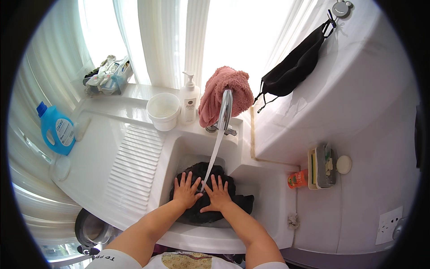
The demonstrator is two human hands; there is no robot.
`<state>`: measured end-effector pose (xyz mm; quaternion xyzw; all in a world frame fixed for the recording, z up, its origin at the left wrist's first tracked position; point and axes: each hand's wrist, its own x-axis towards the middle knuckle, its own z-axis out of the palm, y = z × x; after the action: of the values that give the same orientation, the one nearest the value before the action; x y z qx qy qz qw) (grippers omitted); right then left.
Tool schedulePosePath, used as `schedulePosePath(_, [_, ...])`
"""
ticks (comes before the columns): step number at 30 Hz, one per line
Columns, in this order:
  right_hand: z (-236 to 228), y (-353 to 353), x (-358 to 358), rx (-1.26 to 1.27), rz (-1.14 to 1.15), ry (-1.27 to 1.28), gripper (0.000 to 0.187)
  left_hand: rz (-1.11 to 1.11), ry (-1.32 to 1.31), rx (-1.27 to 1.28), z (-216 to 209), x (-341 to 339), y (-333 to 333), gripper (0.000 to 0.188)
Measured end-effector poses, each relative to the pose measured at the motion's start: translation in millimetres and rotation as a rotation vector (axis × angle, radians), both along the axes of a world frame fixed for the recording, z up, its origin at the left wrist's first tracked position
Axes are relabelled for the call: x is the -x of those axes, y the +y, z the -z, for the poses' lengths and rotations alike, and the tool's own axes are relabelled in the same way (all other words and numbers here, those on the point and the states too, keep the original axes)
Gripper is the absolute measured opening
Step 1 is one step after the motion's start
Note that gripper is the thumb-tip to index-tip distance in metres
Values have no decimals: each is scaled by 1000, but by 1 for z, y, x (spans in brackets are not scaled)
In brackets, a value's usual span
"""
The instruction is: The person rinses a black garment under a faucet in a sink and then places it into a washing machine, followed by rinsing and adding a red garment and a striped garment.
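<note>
Detergent bottle [56,129], blue, is standing at the far left of the white desk [96,152], beside the ribbed washboard slope [134,166]. I am seeing a white tub [163,110] and a pump bottle [189,99] sitting behind the basin [177,152]. Left hand [186,190] is pressing flat on the dark cloth [242,201] lying in the basin, fingers [183,179] spread wide, holding nothing. Water is running from the chrome tap [225,112], draped with a pink towel [224,92], landing between both hands. Right hand [217,195] is pressing likewise, fingers splayed. A black mask [293,69] is hanging on the right wall.
</note>
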<state>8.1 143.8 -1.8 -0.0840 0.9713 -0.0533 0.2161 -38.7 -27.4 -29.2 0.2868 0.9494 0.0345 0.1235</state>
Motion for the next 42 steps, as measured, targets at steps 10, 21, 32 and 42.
schedulePosePath(10, [48, 2, 15, 98, 89, -59, 116, 64, -193, 296, 26, 28, 28, 67])
schedulePosePath(21, [-72, 44, 126, 1175, 758, 708, 77, -352, -310, -481, 15, 50, 3, 65])
schedulePosePath(32, [-65, 25, 70, 742, 278, 584, 86, -322, -437, -27, -29, 17, -2, 94])
schedulePosePath(42, [30, 46, -40, -52, 132, -137, 81, 219, -432, 147, -55, -19, -14, 96])
